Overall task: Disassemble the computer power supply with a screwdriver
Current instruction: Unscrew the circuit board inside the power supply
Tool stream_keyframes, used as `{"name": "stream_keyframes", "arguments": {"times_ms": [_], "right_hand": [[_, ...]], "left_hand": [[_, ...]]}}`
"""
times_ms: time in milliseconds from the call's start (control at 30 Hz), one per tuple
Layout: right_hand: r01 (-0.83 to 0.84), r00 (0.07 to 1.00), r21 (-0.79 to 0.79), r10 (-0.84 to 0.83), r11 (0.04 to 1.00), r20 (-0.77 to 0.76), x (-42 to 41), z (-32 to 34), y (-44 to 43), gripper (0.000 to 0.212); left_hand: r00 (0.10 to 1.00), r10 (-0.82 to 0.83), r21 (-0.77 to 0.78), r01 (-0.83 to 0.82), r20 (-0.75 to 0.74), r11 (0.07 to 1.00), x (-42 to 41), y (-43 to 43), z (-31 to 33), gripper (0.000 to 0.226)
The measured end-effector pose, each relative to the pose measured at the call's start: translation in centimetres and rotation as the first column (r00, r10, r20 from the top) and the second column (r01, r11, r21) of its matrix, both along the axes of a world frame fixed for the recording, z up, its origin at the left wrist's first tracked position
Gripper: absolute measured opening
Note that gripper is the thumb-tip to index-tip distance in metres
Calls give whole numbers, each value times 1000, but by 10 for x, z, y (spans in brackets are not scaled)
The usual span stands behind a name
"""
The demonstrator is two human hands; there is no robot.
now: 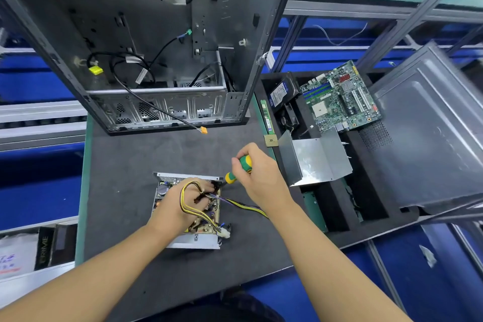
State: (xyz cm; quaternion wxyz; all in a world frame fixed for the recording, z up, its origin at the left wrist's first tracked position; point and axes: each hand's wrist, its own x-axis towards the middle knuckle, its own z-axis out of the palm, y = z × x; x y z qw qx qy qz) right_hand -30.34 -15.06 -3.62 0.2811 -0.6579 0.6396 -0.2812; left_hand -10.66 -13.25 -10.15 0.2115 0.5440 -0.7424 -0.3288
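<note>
Left grip [180,206]: laid on the open power supply [194,242], fingers curled down among its yellow and black wires [244,206] (whether anything is pinched cannot be told).
Right grip [257,172]: wrapped round the green-and-yellow handle of the screwdriver [244,162]; the tip is aimed at the unit's corner just beside the left fingertips.
Power supply: set on the dark tabletop [156,154] under the left grip, circuit board exposed.
Computer case [156,47]: stood open beyond both grips.
Motherboard [342,97]: kept well to the right of the right grip.
</note>
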Motion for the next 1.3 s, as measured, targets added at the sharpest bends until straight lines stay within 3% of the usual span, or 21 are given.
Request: {"name": "stream_keyframes", "arguments": {"times_ms": [133,300,433,567,667,767,933,1067,1233,1300], "right_hand": [[-33,999,-10,33,999,-14,2,4,2,13],[-268,952,2,265,963,-154,12,17,5,22],[-118,947,116,147,986,-287,23,26,1,36],[-42,813,123,106,991,-572,29,32,3,45],[-76,862,210,170,975,-477,28,36,2,38],[-132,873,256,235,958,-428,31,39,3,32],[-215,792,294,342,932,-506,31,42,6,13],[-299,716,380,469,875,-517,29,48,2,24],[-250,754,444,461,860,-468,24,58,0,14],[-195,771,417,402,888,-494,27,58,1,24]], "left_hand": [[1000,9,5,-9,-12,1000,-1,-1,-2,28],[999,-37,-48,37,6,998,2,-1,-3,25],[998,-57,-76,59,25,995,2,-1,-7,25],[993,-99,-131,106,63,986,7,-4,-10,25],[985,-143,-202,159,92,966,11,-7,-18,26],[992,-120,-177,126,44,976,14,-9,-26,24],[994,-105,-165,107,24,980,13,-9,-30,24],[994,-107,-174,109,25,979,14,-9,-30,24],[992,-117,-202,123,39,972,12,-9,-26,22],[993,-114,-191,119,37,974,12,-8,-23,22]]}}
